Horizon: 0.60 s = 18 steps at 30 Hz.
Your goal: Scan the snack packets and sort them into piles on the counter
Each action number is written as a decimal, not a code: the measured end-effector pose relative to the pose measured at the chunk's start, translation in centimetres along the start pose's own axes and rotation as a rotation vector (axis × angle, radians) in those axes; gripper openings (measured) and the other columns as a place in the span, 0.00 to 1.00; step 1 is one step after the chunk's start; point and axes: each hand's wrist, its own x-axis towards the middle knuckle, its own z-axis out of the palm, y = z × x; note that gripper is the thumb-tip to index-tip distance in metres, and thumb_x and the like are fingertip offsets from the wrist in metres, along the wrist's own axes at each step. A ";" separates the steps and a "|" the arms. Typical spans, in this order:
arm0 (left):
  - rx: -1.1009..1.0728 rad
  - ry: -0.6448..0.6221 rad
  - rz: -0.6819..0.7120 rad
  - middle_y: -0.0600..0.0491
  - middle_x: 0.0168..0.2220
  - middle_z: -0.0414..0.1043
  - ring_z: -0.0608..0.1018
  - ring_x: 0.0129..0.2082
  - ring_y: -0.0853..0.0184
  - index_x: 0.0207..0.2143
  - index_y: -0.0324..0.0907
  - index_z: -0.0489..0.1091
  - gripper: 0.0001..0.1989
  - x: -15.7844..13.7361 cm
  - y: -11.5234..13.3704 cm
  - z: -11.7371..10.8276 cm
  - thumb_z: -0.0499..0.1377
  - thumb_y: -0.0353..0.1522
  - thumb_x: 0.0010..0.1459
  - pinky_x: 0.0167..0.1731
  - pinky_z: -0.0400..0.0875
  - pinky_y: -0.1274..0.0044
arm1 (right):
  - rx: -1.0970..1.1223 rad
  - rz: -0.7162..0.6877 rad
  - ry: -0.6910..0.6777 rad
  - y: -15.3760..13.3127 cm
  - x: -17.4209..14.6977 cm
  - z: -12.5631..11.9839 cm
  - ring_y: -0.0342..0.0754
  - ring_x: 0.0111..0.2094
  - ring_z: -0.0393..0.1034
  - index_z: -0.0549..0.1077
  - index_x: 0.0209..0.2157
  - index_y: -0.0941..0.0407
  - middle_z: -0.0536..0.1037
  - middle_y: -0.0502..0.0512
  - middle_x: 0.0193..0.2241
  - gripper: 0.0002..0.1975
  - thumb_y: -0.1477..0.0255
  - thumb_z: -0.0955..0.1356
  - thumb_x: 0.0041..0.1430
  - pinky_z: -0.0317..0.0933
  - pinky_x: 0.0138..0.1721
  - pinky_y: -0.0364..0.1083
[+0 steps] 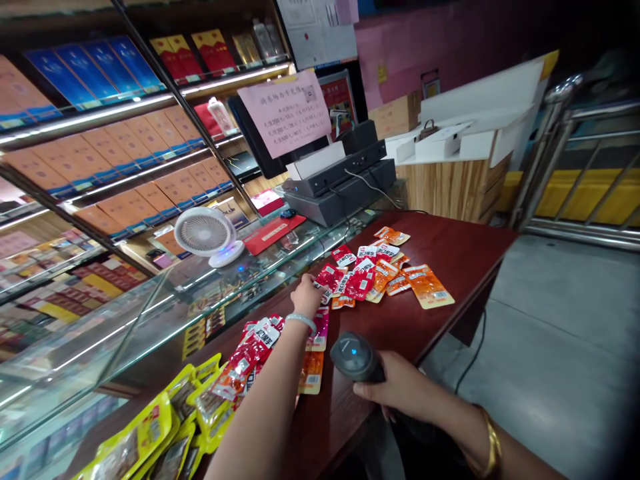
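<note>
My right hand (407,390) is wrapped round the handle of a dark barcode scanner (354,357), which has a small blue light on top. With a pale bangle at its wrist, my left hand (307,295) reaches to the near-left side of a loose heap. Its fingers are pinched at the edge of a small red snack packet (327,277); the fingertips are partly hidden. Orange snack packets (384,273) lie mixed into the heap. Under and beside my left forearm is a pile of red packets (253,350), with yellow bags (135,437) nearer to me.
A dark red tabletop (465,240) adjoins a glass display counter (165,333). On the glass stand a white fan (205,233), a red envelope (274,235) and a dark cash drawer (340,193). Boxed shelves rise at left; a metal railing (545,147) stands at right.
</note>
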 end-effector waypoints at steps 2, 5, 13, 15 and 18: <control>-0.103 0.103 0.043 0.47 0.46 0.78 0.78 0.48 0.57 0.46 0.45 0.68 0.16 -0.7 -0.8 -0.5 0.61 0.40 0.57 0.49 0.65 0.67 | -0.020 -0.003 0.009 0.3 0.0 0.0 0.41 0.15 0.67 0.70 0.34 0.58 0.71 0.46 0.20 0.13 0.65 0.73 0.51 0.59 0.16 0.38; -0.352 0.155 0.098 0.49 0.43 0.79 0.80 0.44 0.62 0.44 0.46 0.71 0.13 -1.9 -2.5 -1.2 0.62 0.36 0.55 0.42 0.68 0.74 | -0.032 -0.005 0.021 0.7 0.0 0.1 0.41 0.15 0.66 0.70 0.34 0.58 0.70 0.45 0.18 0.14 0.64 0.72 0.53 0.59 0.16 0.38; -0.757 0.026 0.053 0.52 0.30 0.78 0.78 0.27 0.66 0.38 0.41 0.74 0.14 -7.0 -6.6 -2.2 0.63 0.40 0.50 0.29 0.71 0.76 | -0.023 -0.039 0.147 -0.1 -0.6 0.0 0.41 0.13 0.65 0.67 0.35 0.56 0.69 0.42 0.15 0.15 0.62 0.71 0.54 0.59 0.16 0.39; -0.783 -0.018 0.044 0.52 0.30 0.78 0.78 0.26 0.66 0.38 0.41 0.74 0.15 -8.4 -6.9 -2.3 0.63 0.40 0.50 0.27 0.71 0.76 | -0.012 -0.068 0.173 -0.7 -0.6 0.0 0.42 0.14 0.65 0.67 0.35 0.56 0.69 0.42 0.14 0.16 0.60 0.71 0.54 0.58 0.17 0.39; -0.806 -0.051 0.035 0.51 0.31 0.78 0.78 0.27 0.65 0.38 0.41 0.73 0.16 -9.8 -7.1 -2.3 0.63 0.41 0.50 0.27 0.72 0.76 | -0.015 -0.082 0.180 -1.7 -0.4 0.0 0.42 0.14 0.65 0.67 0.34 0.56 0.69 0.43 0.13 0.17 0.58 0.71 0.54 0.58 0.17 0.40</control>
